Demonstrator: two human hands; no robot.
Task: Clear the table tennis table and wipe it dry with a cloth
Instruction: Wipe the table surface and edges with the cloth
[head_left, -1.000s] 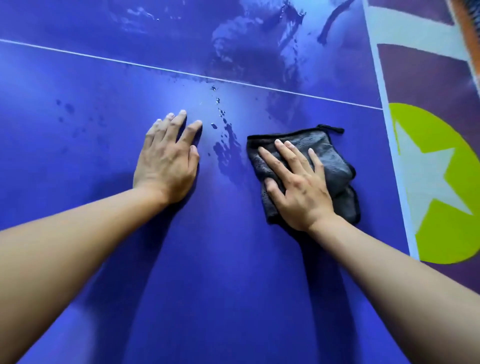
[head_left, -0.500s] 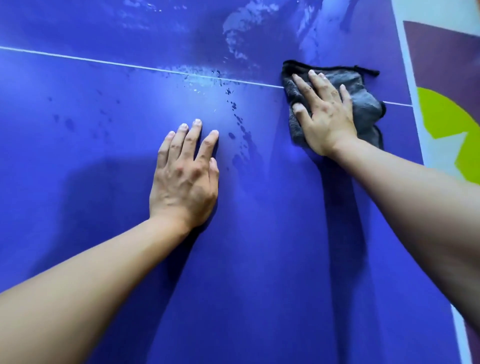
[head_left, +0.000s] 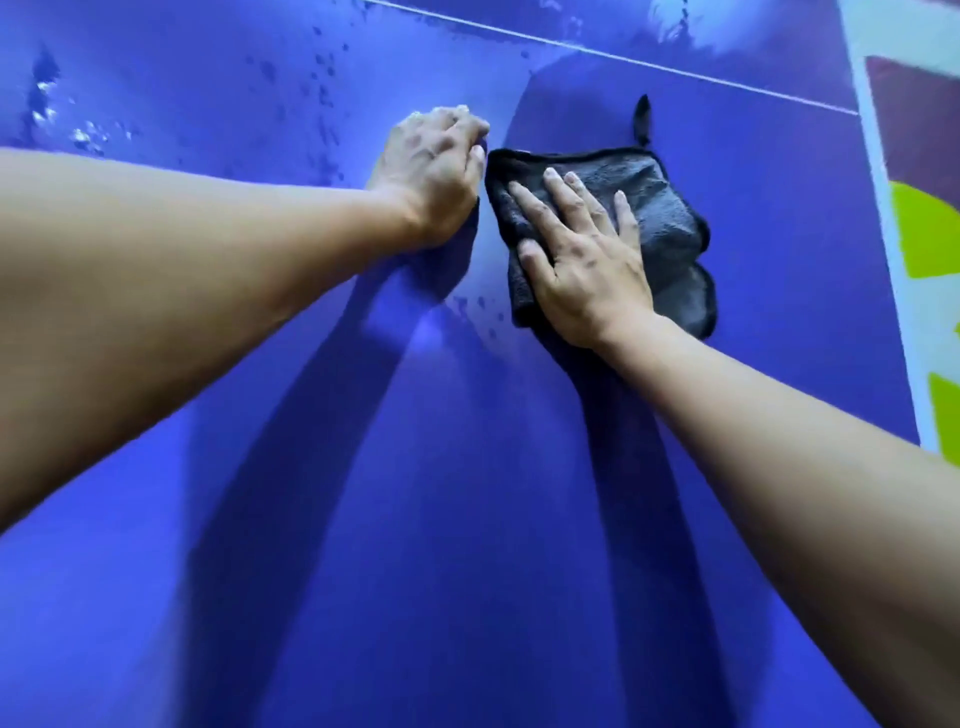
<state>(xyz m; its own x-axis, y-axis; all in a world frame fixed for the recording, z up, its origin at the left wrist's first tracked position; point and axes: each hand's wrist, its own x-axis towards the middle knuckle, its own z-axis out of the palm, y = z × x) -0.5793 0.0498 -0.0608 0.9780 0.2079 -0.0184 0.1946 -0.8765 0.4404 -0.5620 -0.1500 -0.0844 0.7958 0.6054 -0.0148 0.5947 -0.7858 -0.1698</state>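
On the table (head_left: 467, 545), the flat right hand (head_left: 584, 270) is dragging the cloth (head_left: 667, 208) back — beside the empty left hand (head_left: 431, 161); droplets (head_left: 324, 130) are remaining.

A single head-worn wide-angle view looks forward and steeply down, close over the glossy blue tabletop (head_left: 467, 545), which fills most of the frame; maroon-and-green patterned floor (head_left: 919, 156) edges the right.

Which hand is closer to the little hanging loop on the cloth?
Right. The right hand lies flat on the cloth, fingertips just short of the loop at its far edge. The left hand rests on the table beside the cloth's left edge, farther off.
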